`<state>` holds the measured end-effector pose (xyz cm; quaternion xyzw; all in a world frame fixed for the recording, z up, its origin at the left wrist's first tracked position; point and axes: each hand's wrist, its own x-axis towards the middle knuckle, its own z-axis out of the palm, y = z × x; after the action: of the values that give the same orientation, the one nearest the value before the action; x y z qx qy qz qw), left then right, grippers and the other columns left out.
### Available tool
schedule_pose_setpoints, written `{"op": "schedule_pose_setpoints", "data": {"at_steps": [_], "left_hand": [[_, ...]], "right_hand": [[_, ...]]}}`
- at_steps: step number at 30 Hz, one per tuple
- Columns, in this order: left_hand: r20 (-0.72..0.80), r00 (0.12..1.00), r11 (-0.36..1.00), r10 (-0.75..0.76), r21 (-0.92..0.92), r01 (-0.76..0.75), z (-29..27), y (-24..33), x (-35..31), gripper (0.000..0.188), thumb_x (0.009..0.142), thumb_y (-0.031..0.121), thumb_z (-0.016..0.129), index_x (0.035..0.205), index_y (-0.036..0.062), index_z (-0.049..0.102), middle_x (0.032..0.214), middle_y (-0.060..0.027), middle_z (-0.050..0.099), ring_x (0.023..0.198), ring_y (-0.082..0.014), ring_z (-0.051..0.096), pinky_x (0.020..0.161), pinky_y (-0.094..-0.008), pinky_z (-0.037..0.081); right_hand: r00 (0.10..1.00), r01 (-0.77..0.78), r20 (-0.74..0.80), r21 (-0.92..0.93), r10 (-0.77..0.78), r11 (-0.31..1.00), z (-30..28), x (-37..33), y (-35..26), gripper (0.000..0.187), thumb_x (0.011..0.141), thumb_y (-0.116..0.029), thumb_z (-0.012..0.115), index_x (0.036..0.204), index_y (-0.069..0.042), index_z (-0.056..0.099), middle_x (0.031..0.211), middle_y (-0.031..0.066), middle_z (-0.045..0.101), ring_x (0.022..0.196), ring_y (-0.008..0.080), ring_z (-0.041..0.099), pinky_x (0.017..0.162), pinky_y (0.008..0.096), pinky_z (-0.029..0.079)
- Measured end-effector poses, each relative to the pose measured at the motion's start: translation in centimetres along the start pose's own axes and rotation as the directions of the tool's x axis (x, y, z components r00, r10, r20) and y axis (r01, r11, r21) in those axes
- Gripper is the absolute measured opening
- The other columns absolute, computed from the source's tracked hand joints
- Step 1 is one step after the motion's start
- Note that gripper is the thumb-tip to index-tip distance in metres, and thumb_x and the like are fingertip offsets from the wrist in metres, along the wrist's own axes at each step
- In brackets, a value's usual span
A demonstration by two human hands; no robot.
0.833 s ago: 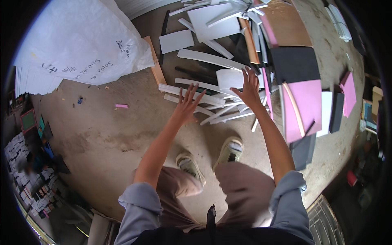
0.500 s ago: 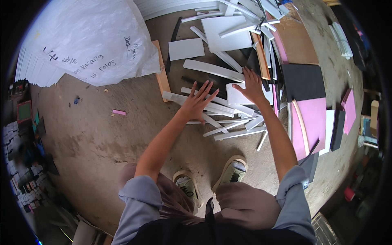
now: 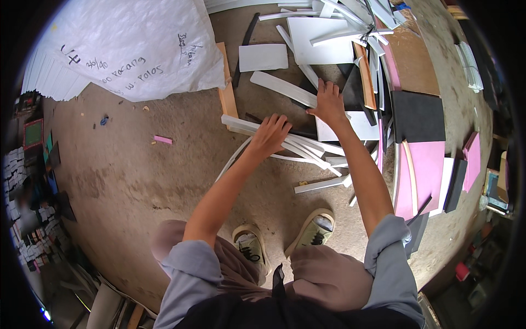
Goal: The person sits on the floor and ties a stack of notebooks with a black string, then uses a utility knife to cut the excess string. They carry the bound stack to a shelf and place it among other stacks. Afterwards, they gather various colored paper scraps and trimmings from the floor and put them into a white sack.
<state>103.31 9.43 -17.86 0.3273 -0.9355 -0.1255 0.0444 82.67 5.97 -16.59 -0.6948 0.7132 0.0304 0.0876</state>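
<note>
My left hand (image 3: 268, 136) is curled over a bunch of long white strips (image 3: 238, 123), which look like foam or board offcuts. Thin bent strips (image 3: 233, 158) stick out beneath it toward the near left. Farther right, my right hand (image 3: 330, 104) closes round the end of a wide white strip (image 3: 282, 89), thumb on the near side and fingers on the far side. A white sheet (image 3: 359, 126) lies partly under my right wrist. Closer to my shoes rests a single white strip (image 3: 320, 185).
A white plastic sack (image 3: 137, 49) fills the far left, beside a wooden slat (image 3: 228, 98). Loose white boards (image 3: 320, 41) and strips pile up at the back. Along the right lie black (image 3: 419, 115) and pink sheets (image 3: 427, 170). A pink scrap (image 3: 163, 140) sits on the floor.
Both hands went from spread fingers to curled ones. The left hand's strips have shifted and bunched, with thin ones now bending out to the left. The view has moved slightly.
</note>
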Motion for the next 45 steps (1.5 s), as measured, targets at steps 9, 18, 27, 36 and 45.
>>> {"op": "schedule_pose_setpoints", "data": {"at_steps": [9,18,27,36,45], "left_hand": [[0.081,0.997,0.991,-0.013,0.134,0.002,-4.4,-4.1,-0.5,0.045,0.063,0.011,0.068,0.104,0.0080,0.051,0.087,-0.0077,0.059,0.088,-0.0227,0.057,0.075,-0.0352,0.045],[-0.008,0.974,0.972,-0.226,0.070,0.226,-13.2,-9.3,-2.7,0.040,0.062,0.013,0.070,0.098,0.0076,0.053,0.089,-0.0091,0.058,0.088,-0.0259,0.057,0.076,-0.0360,0.044],[0.228,0.534,0.147,-0.814,-0.809,0.570,-15.1,-6.2,1.5,0.044,0.072,0.026,0.069,0.101,-0.0032,0.054,0.088,-0.0147,0.062,0.077,-0.0235,0.059,0.070,-0.0330,0.046],[0.002,0.864,0.336,-0.503,-0.921,0.197,-7.4,4.4,3.6,0.053,0.070,0.014,0.068,0.114,-0.0027,0.043,0.101,-0.0213,0.053,0.094,-0.0312,0.051,0.083,-0.0361,0.041],[0.029,0.922,0.609,-0.386,-0.743,0.278,-6.0,1.0,-0.9,0.050,0.071,0.029,0.068,0.112,0.0044,0.052,0.118,-0.0195,0.040,0.111,-0.0329,0.032,0.095,-0.0411,0.029]], "right_hand": [[0.997,-0.015,-0.066,0.162,0.026,0.987,-1.8,-0.6,-1.0,0.062,0.066,-0.024,0.071,0.117,-0.003,0.040,0.105,0.0136,0.052,0.097,0.0317,0.054,0.076,0.0386,0.050],[0.902,-0.185,-0.291,0.409,0.320,0.894,-10.6,-1.2,3.1,0.042,0.075,-0.028,0.065,0.099,0.002,0.046,0.083,0.0261,0.059,0.078,0.0404,0.058,0.068,0.0460,0.046],[0.895,-0.247,0.181,0.962,0.407,0.116,-11.3,-4.9,-2.9,0.055,0.076,-0.033,0.066,0.111,-0.001,0.038,0.072,0.0062,0.052,0.055,0.0121,0.052,0.048,0.0268,0.043],[0.930,-0.320,0.324,0.946,0.174,-0.051,-6.1,-6.1,-4.7,0.079,0.067,-0.039,0.072,0.120,0.003,0.030,0.110,0.0157,0.047,0.103,0.0218,0.048,0.085,0.0334,0.039],[0.958,-0.259,0.264,0.964,0.113,-0.060,-4.6,-6.5,-6.4,0.062,0.065,-0.026,0.075,0.112,0.001,0.045,0.100,0.0097,0.056,0.091,0.0169,0.054,0.077,0.0286,0.044]]}}
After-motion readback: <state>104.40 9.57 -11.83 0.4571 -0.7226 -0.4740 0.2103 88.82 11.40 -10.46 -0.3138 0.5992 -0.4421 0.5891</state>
